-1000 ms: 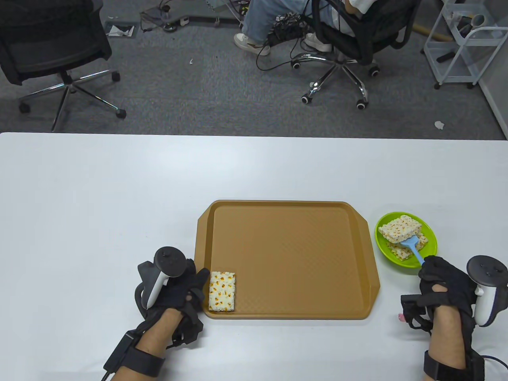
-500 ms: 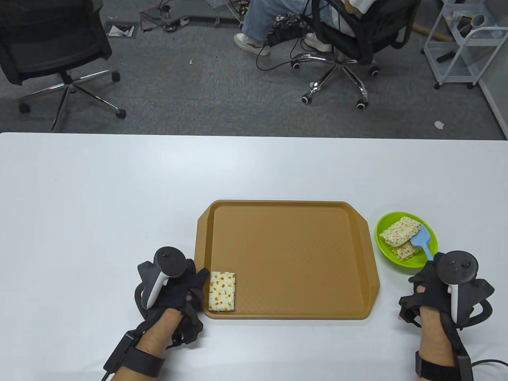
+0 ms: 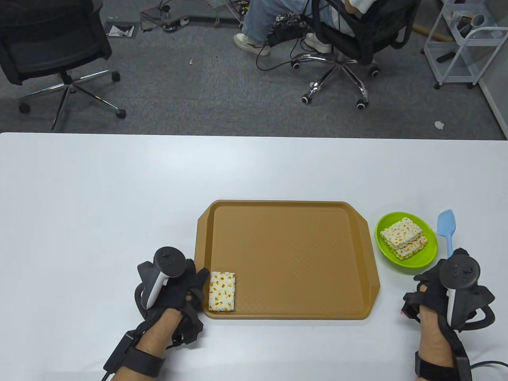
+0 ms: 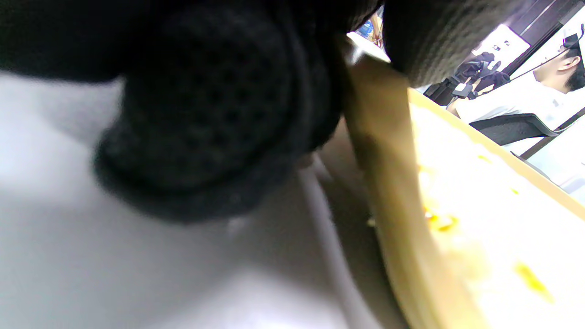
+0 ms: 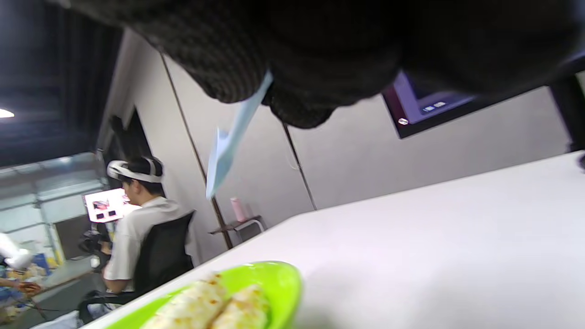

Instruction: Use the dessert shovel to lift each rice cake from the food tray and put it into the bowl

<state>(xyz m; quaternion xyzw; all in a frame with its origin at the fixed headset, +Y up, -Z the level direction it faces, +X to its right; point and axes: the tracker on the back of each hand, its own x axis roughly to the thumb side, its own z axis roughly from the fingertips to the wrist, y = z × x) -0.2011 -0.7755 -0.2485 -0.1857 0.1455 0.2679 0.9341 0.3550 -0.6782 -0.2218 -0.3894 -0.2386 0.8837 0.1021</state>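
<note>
One rice cake [image 3: 222, 291] lies in the near left corner of the brown food tray [image 3: 285, 258]. Two more rice cakes [image 3: 403, 237] are stacked in the green bowl [image 3: 424, 258] right of the tray. My right hand [image 3: 444, 289] grips the handle of the light blue dessert shovel [image 3: 447, 230], whose blade points away, lifted beside the bowl's right rim. The shovel [image 5: 228, 146] carries nothing. My left hand [image 3: 178, 287] rests on the table at the tray's left edge, fingertips [image 3: 203, 275] touching the rim near the cake. In the left wrist view a gloved finger [image 4: 205, 114] lies against the tray rim [image 4: 384, 151].
The white table [image 3: 119, 198] stretches far to the left and behind the tray. Office chairs, cables and a seated person are on the floor beyond the table's far edge. A small pink object [image 3: 401, 316] lies by my right wrist.
My right hand drew the shovel out from under the upper cake in the bowl, then swung it right and up, clear of the bowl. The cake settled flat. The left hand stayed put.
</note>
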